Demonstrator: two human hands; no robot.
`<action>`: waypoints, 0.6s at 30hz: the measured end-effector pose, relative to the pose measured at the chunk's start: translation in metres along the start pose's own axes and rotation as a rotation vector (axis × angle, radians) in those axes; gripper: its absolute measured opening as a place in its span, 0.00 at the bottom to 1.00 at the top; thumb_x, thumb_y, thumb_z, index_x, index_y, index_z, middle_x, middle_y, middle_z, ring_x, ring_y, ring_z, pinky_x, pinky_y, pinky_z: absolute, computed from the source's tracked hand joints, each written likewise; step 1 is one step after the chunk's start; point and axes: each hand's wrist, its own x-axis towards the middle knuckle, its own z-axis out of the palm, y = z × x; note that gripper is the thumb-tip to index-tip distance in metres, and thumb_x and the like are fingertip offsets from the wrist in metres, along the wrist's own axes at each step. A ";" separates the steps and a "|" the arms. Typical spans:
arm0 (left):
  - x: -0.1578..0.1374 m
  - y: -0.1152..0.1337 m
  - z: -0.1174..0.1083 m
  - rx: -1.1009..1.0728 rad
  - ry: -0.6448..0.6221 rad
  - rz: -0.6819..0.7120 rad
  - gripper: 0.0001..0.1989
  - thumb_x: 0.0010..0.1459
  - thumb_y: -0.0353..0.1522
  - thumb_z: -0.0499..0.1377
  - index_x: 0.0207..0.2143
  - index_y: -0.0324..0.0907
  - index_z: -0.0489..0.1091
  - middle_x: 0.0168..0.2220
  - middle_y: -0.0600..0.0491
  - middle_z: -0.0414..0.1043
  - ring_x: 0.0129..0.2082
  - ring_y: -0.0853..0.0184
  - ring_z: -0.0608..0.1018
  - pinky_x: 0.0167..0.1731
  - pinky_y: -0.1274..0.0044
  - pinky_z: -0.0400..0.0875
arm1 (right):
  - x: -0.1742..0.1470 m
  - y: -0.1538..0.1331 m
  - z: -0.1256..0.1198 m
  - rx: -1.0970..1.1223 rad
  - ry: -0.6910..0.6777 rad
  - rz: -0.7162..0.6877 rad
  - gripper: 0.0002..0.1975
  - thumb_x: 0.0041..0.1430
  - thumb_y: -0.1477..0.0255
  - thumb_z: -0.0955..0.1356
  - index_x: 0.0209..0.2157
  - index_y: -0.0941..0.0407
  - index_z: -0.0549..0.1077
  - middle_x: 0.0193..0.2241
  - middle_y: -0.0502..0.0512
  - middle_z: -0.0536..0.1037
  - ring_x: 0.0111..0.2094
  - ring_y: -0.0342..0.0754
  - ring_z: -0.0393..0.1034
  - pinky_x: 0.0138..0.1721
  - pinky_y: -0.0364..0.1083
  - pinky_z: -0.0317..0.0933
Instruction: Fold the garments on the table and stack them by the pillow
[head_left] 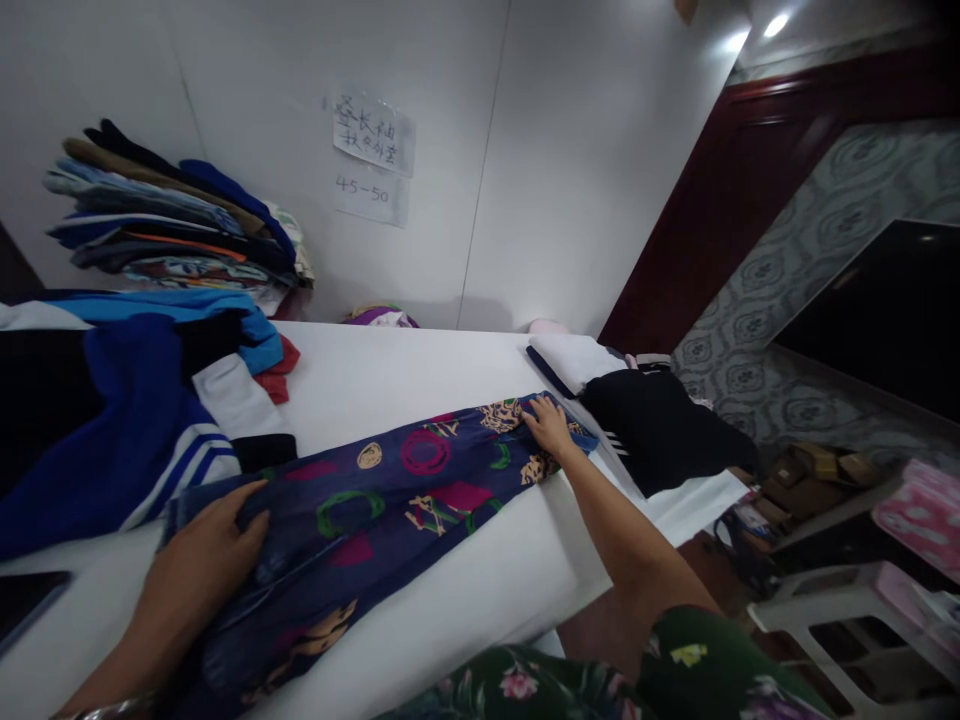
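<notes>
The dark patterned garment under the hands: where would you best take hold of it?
Probably by its long near edge, pinched from the camera's side: the garment lies fairly flat and stretched out, and white table shows along that edge.

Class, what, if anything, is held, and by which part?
No firm grip shows: the left hand lies on the left end of the patterned garment, the right hand on its right end.

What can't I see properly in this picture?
All in the head view:
Patterned cloth: underside hidden beneath its own top.
Dark flat object: cut off by the left edge.
Purple bundle: lower part hidden behind the white table.
Wristband: cut off by the bottom edge.
</notes>
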 end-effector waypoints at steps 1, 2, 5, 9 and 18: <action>0.000 0.002 -0.002 0.010 -0.030 -0.008 0.29 0.56 0.41 0.44 0.55 0.37 0.66 0.54 0.40 0.70 0.50 0.51 0.75 0.48 0.63 0.69 | -0.005 0.008 0.001 -0.014 0.016 0.029 0.27 0.67 0.60 0.56 0.62 0.56 0.58 0.66 0.61 0.53 0.68 0.54 0.39 0.64 0.60 0.35; 0.000 0.004 -0.004 0.021 -0.057 -0.019 0.29 0.57 0.41 0.44 0.56 0.36 0.65 0.55 0.40 0.70 0.51 0.51 0.74 0.49 0.63 0.68 | -0.011 0.015 0.003 -0.027 0.013 0.062 0.28 0.66 0.59 0.57 0.63 0.57 0.58 0.66 0.62 0.53 0.67 0.56 0.40 0.63 0.60 0.35; -0.001 0.009 -0.009 0.021 -0.082 -0.035 0.29 0.57 0.41 0.44 0.57 0.36 0.64 0.55 0.41 0.69 0.50 0.51 0.75 0.49 0.63 0.68 | -0.022 0.034 0.011 -0.039 -0.055 0.145 0.29 0.65 0.58 0.57 0.62 0.59 0.60 0.64 0.64 0.57 0.66 0.58 0.45 0.63 0.60 0.38; -0.003 0.014 -0.012 0.018 -0.076 -0.054 0.29 0.56 0.40 0.45 0.56 0.38 0.65 0.53 0.42 0.72 0.48 0.51 0.76 0.46 0.63 0.70 | -0.020 0.039 0.013 -0.016 -0.046 0.148 0.28 0.64 0.58 0.58 0.61 0.57 0.62 0.62 0.63 0.61 0.64 0.57 0.51 0.62 0.58 0.43; -0.005 0.015 -0.014 0.001 -0.083 -0.069 0.29 0.56 0.41 0.46 0.56 0.38 0.66 0.43 0.45 0.77 0.40 0.53 0.78 0.41 0.65 0.73 | -0.048 0.027 0.014 0.138 0.195 -0.019 0.24 0.66 0.61 0.56 0.57 0.55 0.67 0.59 0.57 0.66 0.64 0.53 0.52 0.63 0.58 0.40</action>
